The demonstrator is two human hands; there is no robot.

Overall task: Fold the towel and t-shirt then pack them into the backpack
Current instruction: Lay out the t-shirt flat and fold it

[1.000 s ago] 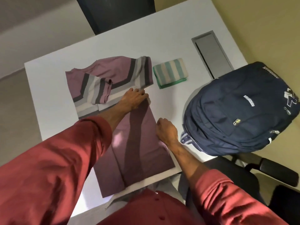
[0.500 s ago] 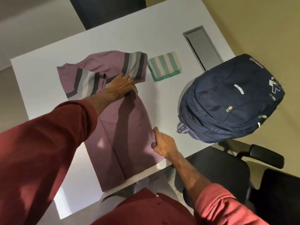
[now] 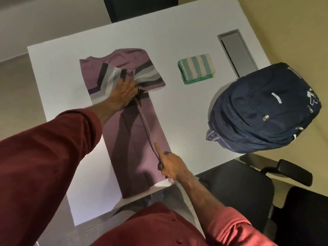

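Observation:
A mauve t-shirt (image 3: 134, 139) with grey, white and dark stripes across the chest lies lengthwise on the white table (image 3: 186, 110). My left hand (image 3: 124, 92) grips its right side near the striped sleeve. My right hand (image 3: 171, 166) pinches the same side edge near the hem, and that edge is lifted off the table between the two hands. A folded towel (image 3: 196, 68) with green and white stripes rests beyond the shirt to the right. The navy backpack (image 3: 264, 107) lies closed at the table's right edge.
A grey rectangular cable hatch (image 3: 237, 51) is set into the table behind the backpack. A black office chair (image 3: 248, 189) with an armrest stands at the right, below the backpack. Another dark chair back (image 3: 140, 8) is at the far side.
Both hands have closed on the shirt's right side and raised it from the table. The left hand moved up to the sleeve; the right hand slid down toward the hem.

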